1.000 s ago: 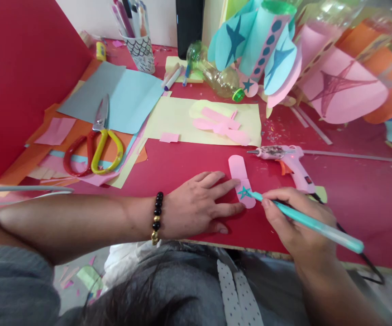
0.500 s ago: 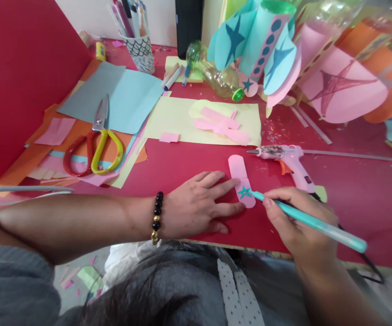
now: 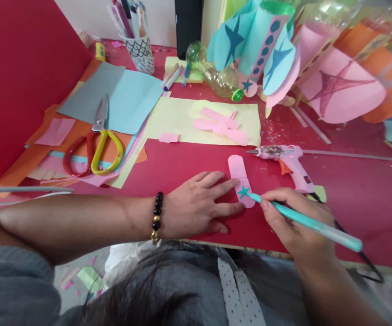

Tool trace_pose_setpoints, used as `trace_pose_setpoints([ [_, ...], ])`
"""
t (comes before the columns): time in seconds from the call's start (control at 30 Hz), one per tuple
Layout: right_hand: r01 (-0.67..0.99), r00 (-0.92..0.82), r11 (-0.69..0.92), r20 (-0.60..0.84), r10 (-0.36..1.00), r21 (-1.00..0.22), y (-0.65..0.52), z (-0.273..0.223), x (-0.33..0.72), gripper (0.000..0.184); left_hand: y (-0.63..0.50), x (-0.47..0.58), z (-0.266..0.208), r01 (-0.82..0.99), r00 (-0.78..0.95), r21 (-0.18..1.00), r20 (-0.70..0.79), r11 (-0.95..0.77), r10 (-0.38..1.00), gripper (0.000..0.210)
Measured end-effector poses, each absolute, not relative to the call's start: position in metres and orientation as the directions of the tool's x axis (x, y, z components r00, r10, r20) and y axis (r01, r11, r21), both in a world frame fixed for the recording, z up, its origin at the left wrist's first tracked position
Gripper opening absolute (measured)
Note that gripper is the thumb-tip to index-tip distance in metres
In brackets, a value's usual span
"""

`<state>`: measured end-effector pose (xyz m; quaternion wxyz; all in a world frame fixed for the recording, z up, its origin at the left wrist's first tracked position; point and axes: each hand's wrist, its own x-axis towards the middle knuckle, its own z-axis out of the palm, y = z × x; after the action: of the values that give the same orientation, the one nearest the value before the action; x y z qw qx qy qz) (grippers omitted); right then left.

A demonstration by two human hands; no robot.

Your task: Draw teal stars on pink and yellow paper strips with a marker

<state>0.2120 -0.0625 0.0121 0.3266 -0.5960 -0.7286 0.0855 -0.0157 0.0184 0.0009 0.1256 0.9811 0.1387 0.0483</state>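
Pinching teal pen (image 3: pixel 313 222), right hand (image 3: pixel 299 236) has little room beside glue gun (image 3: pixel 297 166); left hand (image 3: pixel 198 206), spread, touches strip's (image 3: pixel 239 172) edge

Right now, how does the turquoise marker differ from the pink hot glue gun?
The turquoise marker is held in the right hand, while the hot glue gun lies on the red table. The marker is straight and slim; the glue gun is pistol-shaped, with an orange trigger. Both have their tips toward the picture's left.
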Motion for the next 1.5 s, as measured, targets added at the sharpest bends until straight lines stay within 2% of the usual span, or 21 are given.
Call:
trace_pose_setpoints([
  [0.57,0.81,-0.051,0.253,0.367,0.929,-0.529,-0.0626,0.0124,0.2118,0.005,0.0187,-0.016,-0.0002,0.251,0.956,0.273,0.082,-0.929,0.283,0.051],
  [0.9,0.793,-0.128,0.311,0.356,0.926,-0.524,-0.0606,0.0159,0.2096,0.004,0.0178,-0.016,0.0002,0.257,0.952,0.282,0.092,-0.924,0.292,0.052],
  [1.27,0.832,-0.045,0.239,0.369,0.928,-0.5,-0.0637,0.011,0.212,0.002,0.0183,-0.0156,-0.0008,0.25,0.956,0.273,0.083,-0.929,0.281,0.051],
  [1.5,0.818,0.023,0.204,0.383,0.923,-0.539,-0.0639,0.0149,0.2087,0.005,0.018,-0.0163,-0.0001,0.252,0.953,0.273,0.094,-0.929,0.286,0.051],
])
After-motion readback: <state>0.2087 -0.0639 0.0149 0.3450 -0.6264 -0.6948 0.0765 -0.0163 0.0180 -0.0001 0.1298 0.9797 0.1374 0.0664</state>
